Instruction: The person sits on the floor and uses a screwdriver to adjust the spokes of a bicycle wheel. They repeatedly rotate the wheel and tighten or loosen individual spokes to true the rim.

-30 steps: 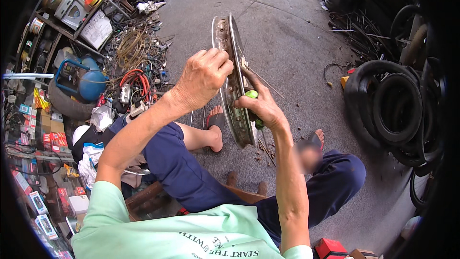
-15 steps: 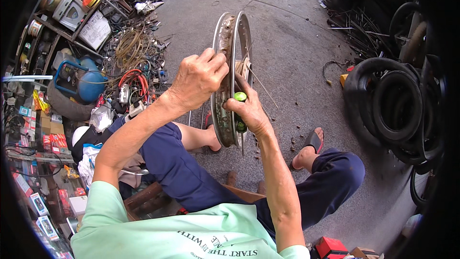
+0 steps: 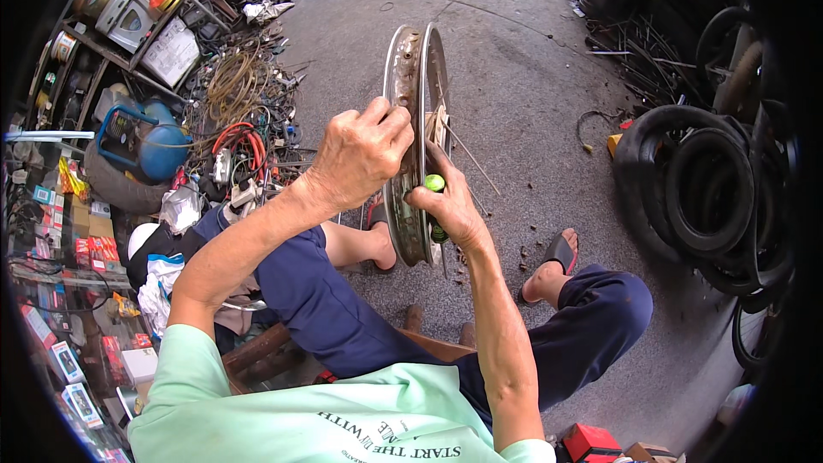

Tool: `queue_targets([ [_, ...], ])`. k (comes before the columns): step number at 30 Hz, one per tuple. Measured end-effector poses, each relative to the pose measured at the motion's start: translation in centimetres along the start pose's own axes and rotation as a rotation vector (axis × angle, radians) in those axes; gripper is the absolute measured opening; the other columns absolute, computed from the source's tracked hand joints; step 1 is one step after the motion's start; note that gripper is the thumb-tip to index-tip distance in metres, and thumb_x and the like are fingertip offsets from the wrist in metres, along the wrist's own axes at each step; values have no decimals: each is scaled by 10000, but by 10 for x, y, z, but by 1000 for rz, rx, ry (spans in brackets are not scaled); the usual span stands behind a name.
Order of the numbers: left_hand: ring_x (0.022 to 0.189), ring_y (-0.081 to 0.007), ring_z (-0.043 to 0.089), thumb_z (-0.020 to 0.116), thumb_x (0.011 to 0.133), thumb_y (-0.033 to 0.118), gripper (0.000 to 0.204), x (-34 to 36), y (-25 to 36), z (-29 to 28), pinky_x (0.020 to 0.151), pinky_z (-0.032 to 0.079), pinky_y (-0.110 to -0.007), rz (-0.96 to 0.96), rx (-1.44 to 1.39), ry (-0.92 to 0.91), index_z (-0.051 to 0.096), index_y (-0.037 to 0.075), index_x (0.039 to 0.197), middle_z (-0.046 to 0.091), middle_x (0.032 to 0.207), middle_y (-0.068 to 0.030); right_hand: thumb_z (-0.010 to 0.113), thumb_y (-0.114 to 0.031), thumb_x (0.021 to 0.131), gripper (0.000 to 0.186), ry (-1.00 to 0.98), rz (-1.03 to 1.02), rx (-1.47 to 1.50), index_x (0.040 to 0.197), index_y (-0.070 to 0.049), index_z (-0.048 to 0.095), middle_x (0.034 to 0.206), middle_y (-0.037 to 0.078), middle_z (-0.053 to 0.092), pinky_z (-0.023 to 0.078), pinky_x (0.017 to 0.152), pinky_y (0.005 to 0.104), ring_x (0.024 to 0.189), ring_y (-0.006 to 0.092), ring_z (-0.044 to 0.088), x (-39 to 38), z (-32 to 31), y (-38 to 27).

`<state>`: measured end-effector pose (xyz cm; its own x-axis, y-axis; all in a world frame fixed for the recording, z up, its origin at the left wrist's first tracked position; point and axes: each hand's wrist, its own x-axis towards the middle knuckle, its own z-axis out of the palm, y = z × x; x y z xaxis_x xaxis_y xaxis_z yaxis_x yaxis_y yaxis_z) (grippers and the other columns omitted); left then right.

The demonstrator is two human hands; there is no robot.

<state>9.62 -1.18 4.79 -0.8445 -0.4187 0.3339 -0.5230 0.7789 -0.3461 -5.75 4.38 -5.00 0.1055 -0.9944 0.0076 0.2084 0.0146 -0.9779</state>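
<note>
The left grip (image 3: pixel 364 154) is bent into a loose fist at the outer channel of the metal wheel rim (image 3: pixel 405 77), knuckles up; its fingertips are hidden, so I cannot tell what, if anything, they pinch. The right grip (image 3: pixel 454 206) is closed on the wheel rim's other side, thumb at the edge and fingers reaching in behind, with a green handle (image 3: pixel 435 183) (its rounded end shows just above the thumb) tucked in too. The wheel rim stands nearly upright between the two grips, rising above both and ending below them. Thin rods (image 3: pixel 470 159) slant down just to the right of the right grip. Below that grip, small dark bits (image 3: pixel 525 251) lie on the floor (image 3: pixel 531 77). Well to its right are black tyres (image 3: pixel 643 180); well to the left grip's left sits a blue tank (image 3: pixel 165 150) (brown cable (image 3: pixel 240 81) lies tangled nearer).
</note>
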Motion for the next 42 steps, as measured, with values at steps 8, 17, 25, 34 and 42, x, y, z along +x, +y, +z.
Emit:
queue_targets([
  [8,881,-207,596,647,723,143,186,-5,6,-7,590,508,-317,47,-22,-43,643,31,871,565,907,-52,648,-145,645,912,-41,-1,-63,1496,14,363,1325,227,591,428,1056,349,1209,286,575,-11,-2,5],
  [17,858,-189,588,644,716,141,174,-13,6,-8,560,479,-292,43,-102,-6,653,32,851,575,881,-38,638,-145,634,934,-47,53,-3,1506,12,343,1364,247,551,400,1098,385,1268,316,540,-22,4,4],
  [25,810,-202,591,639,711,127,209,-16,17,-11,565,484,-322,65,-21,-27,635,8,883,582,876,-56,631,-174,646,892,73,-12,-4,1477,33,381,1353,252,555,381,1117,387,1301,332,512,-29,11,23],
  [34,807,-211,590,630,731,147,245,-11,6,-3,579,487,-321,112,18,-9,622,7,932,574,883,-59,626,-168,659,862,16,1,-68,1461,52,398,1350,267,565,401,1102,394,1285,347,537,-16,6,14],
  [42,822,-214,600,633,742,112,213,5,-13,-1,588,498,-329,11,-110,-28,621,39,941,569,867,-51,645,-174,679,861,45,19,-99,1466,59,385,1295,255,602,452,1032,363,1195,309,596,0,5,7],
])
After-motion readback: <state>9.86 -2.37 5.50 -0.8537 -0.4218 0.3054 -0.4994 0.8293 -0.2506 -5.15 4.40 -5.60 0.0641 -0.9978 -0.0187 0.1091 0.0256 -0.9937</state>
